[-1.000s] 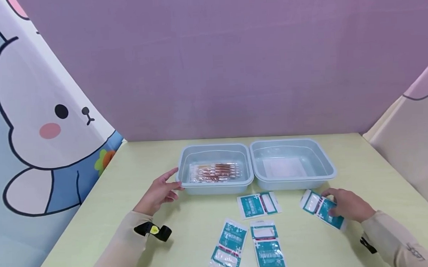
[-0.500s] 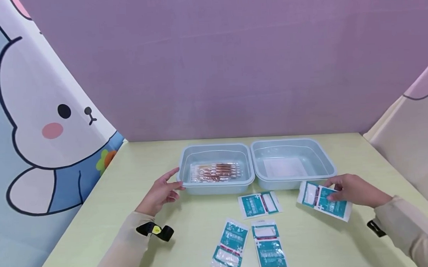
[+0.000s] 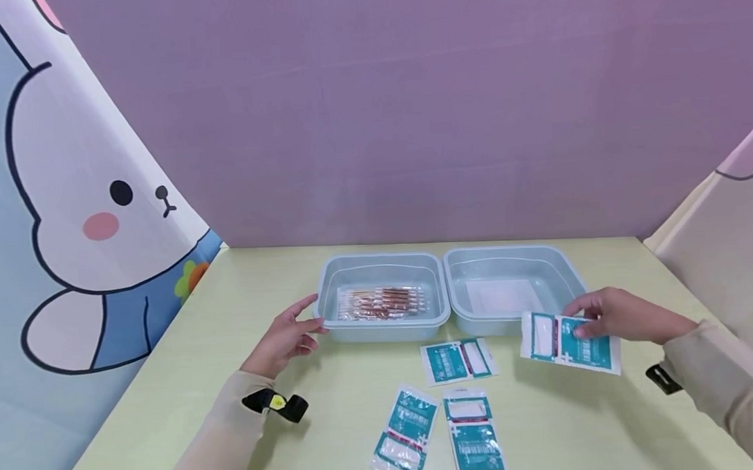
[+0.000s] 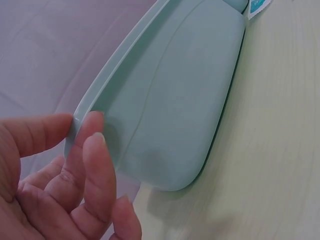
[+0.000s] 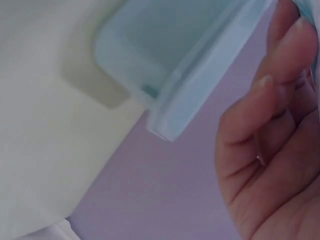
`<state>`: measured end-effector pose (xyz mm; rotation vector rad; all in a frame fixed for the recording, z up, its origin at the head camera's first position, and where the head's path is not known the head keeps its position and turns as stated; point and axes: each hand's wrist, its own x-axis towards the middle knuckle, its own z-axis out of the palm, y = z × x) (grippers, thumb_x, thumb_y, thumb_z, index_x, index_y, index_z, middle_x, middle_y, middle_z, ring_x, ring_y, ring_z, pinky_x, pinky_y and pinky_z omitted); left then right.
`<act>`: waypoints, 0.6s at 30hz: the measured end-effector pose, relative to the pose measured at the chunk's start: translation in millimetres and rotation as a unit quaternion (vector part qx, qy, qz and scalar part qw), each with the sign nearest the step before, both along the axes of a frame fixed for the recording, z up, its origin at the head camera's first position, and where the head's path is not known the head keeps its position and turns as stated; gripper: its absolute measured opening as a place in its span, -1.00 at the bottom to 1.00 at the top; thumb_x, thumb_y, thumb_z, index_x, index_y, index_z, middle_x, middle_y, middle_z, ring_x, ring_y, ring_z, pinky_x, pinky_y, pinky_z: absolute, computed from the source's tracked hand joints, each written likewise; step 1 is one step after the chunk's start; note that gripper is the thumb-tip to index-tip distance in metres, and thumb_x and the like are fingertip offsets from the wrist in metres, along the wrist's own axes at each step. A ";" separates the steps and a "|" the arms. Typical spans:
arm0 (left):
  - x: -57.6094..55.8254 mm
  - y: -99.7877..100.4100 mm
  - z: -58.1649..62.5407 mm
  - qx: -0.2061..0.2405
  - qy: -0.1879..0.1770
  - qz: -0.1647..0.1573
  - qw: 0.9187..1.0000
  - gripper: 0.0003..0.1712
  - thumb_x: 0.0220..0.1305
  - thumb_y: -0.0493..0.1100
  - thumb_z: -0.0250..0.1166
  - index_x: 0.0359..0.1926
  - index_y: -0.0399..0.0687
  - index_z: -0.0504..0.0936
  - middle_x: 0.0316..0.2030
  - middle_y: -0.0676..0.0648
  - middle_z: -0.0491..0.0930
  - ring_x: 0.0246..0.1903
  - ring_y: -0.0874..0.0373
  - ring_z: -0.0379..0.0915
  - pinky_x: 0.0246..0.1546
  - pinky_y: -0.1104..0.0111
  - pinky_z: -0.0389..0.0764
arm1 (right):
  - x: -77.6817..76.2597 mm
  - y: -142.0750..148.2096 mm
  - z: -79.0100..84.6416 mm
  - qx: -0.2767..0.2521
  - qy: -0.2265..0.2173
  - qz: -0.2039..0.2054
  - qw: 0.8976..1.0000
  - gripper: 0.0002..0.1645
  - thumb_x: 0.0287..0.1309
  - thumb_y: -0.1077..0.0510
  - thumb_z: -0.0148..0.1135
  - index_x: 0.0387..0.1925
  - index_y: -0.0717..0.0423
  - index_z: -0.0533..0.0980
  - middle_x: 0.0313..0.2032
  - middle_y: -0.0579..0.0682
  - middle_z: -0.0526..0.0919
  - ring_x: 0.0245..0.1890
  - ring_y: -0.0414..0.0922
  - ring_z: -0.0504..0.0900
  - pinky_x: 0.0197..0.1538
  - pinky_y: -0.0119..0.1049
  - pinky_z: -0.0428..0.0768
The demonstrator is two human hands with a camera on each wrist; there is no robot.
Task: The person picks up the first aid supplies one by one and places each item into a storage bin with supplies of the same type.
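My left hand [image 3: 289,338] pinches the near left rim of the left light-blue plastic basin [image 4: 170,100] between thumb and fingers. In that basin lies a clear pack of brown-tinted cotton swabs [image 3: 385,302]. My right hand [image 3: 622,314] holds a flat teal-and-white packet [image 3: 582,349] between thumb and fingers, raised over the table in front of the right basin [image 3: 498,324]. The right wrist view shows the right hand's curled fingers [image 5: 250,115] close to the basin, with only a sliver of the packet at the edge.
Similar teal-and-white packets lie on the pale table: one packet [image 3: 459,361] just in front of the basins, another packet [image 3: 406,431] nearer, and a third packet [image 3: 475,432] beside it. The two basins stand side by side before a purple backdrop [image 3: 372,124].
My right hand has lifted the packet off the table and brought it up toward the right basin, turning it more level. The left hand keeps its hold on the left basin's rim.
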<state>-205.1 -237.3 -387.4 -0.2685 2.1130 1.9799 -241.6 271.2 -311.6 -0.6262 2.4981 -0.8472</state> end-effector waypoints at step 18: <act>-2.2 0.7 -0.1 0.002 -0.009 0.009 1.000 -0.28 0.36 -0.27 0.14 0.47 -0.07 0.08 -0.48 0.05 0.64 -0.66 0.26 0.43 -0.48 0.40 0.39 | -48.0 -30.7 47.0 0.021 0.077 -0.037 0.996 -0.61 0.24 0.23 0.21 0.05 0.37 0.52 -0.13 0.15 0.66 -0.23 -0.12 0.56 -0.08 -0.19 0.53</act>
